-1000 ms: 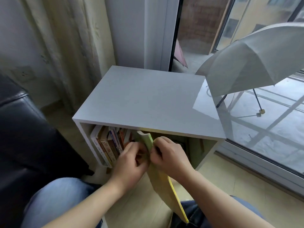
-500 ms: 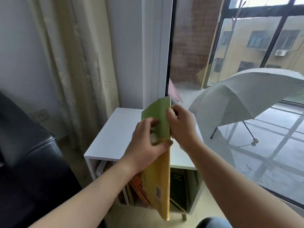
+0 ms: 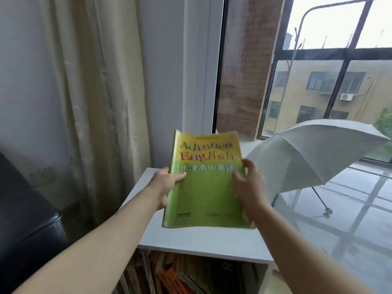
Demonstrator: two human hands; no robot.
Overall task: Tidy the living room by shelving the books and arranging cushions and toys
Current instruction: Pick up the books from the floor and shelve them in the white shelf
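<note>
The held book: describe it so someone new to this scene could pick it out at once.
Beside the big window stands a white cabinet. Above its top, the left hand and right hand hold a book. Unlike the shelved books below, it shows a yellow-and-green cover reading "English".

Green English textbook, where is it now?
Centre of the head view: the green textbook is held between left hand and right hand above the white cabinet, left of the umbrella.

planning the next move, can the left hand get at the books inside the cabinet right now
Probably not: the left hand grips the green book above the white cabinet top, which covers the shelved books.
</note>
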